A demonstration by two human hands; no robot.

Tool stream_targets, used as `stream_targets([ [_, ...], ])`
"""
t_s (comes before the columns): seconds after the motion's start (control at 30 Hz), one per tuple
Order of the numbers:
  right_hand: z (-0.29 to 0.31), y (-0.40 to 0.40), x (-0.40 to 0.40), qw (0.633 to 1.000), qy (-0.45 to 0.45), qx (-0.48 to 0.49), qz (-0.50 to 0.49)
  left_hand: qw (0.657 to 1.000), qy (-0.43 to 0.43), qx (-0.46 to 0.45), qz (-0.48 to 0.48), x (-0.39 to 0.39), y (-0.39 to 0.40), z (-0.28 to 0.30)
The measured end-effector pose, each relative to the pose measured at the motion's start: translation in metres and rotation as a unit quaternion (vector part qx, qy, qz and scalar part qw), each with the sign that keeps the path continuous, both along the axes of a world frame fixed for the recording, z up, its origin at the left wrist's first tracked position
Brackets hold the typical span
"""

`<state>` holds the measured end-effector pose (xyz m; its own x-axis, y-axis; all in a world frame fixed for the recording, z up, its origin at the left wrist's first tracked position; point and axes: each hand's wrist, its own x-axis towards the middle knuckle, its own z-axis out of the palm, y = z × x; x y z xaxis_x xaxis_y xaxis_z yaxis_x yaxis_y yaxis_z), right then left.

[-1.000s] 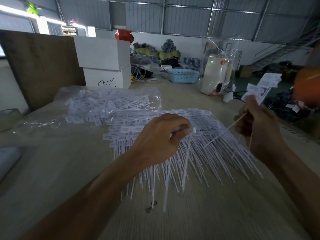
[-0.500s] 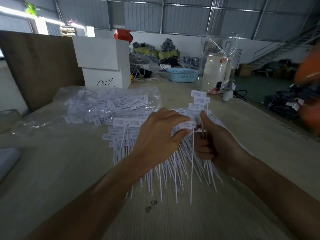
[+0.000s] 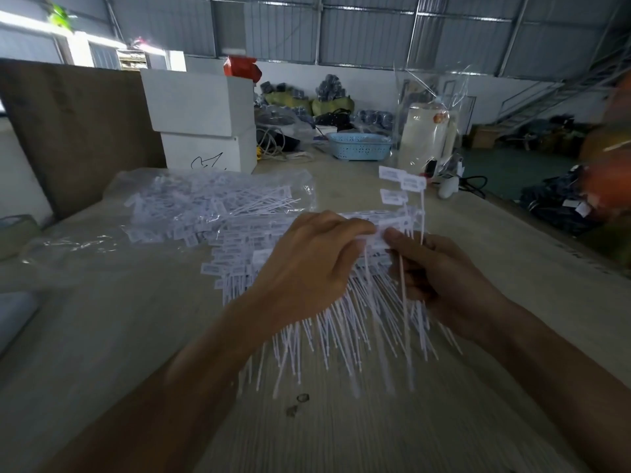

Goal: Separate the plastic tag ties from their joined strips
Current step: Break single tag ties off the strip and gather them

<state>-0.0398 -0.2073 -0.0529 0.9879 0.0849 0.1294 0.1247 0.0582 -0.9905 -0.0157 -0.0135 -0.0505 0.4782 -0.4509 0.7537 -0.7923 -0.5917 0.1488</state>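
A heap of white plastic tag ties (image 3: 345, 322) in joined strips lies on the wooden table (image 3: 102, 336), their thin tails fanned toward me. My left hand (image 3: 307, 264) pinches the head end of a joined strip (image 3: 386, 221) over the heap. My right hand (image 3: 440, 274) grips a small bunch of separated ties (image 3: 403, 186) that stand upright, their flag heads above the fist, and its thumb touches the strip next to my left fingers.
A clear plastic bag of more ties (image 3: 211, 203) lies behind the heap at the left. Two stacked white boxes (image 3: 205, 124), a blue basket (image 3: 358, 145) and a wrapped white jug (image 3: 430, 134) stand at the back. The table's right edge runs diagonally.
My right hand swung in from the far right with its bunch of ties and met my left hand at the strip. The left hand stayed over the heap.
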Motion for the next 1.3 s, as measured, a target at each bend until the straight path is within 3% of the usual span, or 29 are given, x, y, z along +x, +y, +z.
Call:
stream_targets([
  [0.23,-0.003,0.0,0.002,1.0,0.007,-0.009,-0.014,0.996,0.047,0.065,0.047,0.007,0.01,-0.001],
  [0.4,-0.003,0.001,-0.002,0.976,-0.123,-0.162,-0.075,0.996,0.021,0.068,0.045,0.006,0.006,-0.002],
  [0.63,-0.002,0.004,-0.004,0.952,-0.192,-0.218,-0.098,0.996,0.015,0.081,0.046,0.007,0.006,-0.002],
  [0.73,-0.002,0.002,-0.003,0.92,-0.237,-0.285,-0.129,0.997,0.035,0.065,0.034,0.01,0.005,-0.003],
  [0.8,-0.004,0.0,-0.001,0.88,-0.279,-0.348,-0.163,0.995,0.092,0.033,0.015,0.012,0.005,-0.003],
  [0.87,-0.005,0.001,-0.001,0.865,-0.308,-0.36,-0.167,0.99,0.137,-0.007,-0.009,0.015,0.006,-0.004],
  [0.97,-0.006,0.003,-0.001,0.902,-0.283,-0.301,-0.127,0.988,0.15,-0.029,-0.034,0.015,0.005,-0.004],
  [1.07,-0.004,0.001,-0.003,0.978,-0.142,-0.149,-0.019,0.988,0.146,-0.038,-0.041,0.013,0.004,-0.005],
  [1.13,-0.006,-0.001,-0.002,0.988,-0.085,-0.126,0.013,0.988,0.137,-0.045,-0.05,0.011,0.005,-0.004],
  [1.23,-0.002,-0.008,0.004,0.976,-0.104,-0.177,-0.075,0.992,0.109,-0.03,-0.059,0.009,0.008,0.0],
  [1.3,0.006,-0.026,0.011,0.976,-0.081,-0.099,-0.177,0.99,0.121,-0.028,-0.069,0.008,0.009,0.002],
])
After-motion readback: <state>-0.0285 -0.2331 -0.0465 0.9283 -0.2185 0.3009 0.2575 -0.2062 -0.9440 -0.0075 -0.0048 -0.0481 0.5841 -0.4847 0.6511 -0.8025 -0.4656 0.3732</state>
